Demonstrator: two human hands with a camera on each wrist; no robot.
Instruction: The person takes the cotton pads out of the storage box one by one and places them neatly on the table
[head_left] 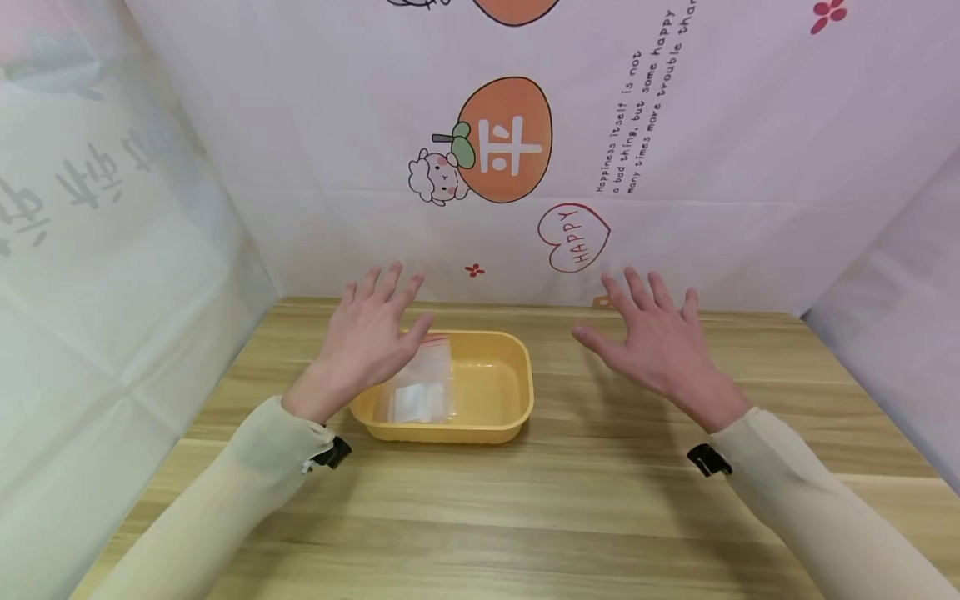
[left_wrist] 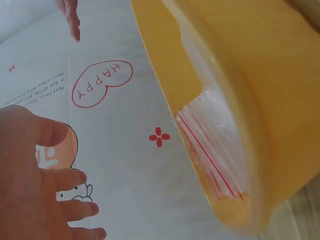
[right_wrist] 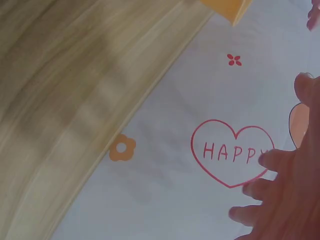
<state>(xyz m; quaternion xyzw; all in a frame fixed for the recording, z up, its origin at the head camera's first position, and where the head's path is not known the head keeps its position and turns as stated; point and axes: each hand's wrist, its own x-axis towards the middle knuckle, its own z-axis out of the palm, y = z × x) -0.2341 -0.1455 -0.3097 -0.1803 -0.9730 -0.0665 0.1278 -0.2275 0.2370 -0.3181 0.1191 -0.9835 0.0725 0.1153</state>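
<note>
A yellow plastic basin (head_left: 491,429) stands on the table, left of centre. Inside its left half lie clear zip bags (head_left: 435,375) with red seal lines; something white shows in the lower part. My left hand (head_left: 367,337) hovers over the basin's left end, fingers spread and holding nothing. In the left wrist view the zip bags (left_wrist: 220,145) lean against the inner wall. Off to the right of the basin, my right hand (head_left: 656,342) is held over the table with spread fingers and nothing in it.
The wood-grain table (head_left: 480,517) ends at a white printed cloth (head_left: 337,167) hanging behind it. More cloth hangs along the left side (head_left: 112,333) and the right side (head_left: 892,267). Dark straps (head_left: 708,460) sit at both cuffs.
</note>
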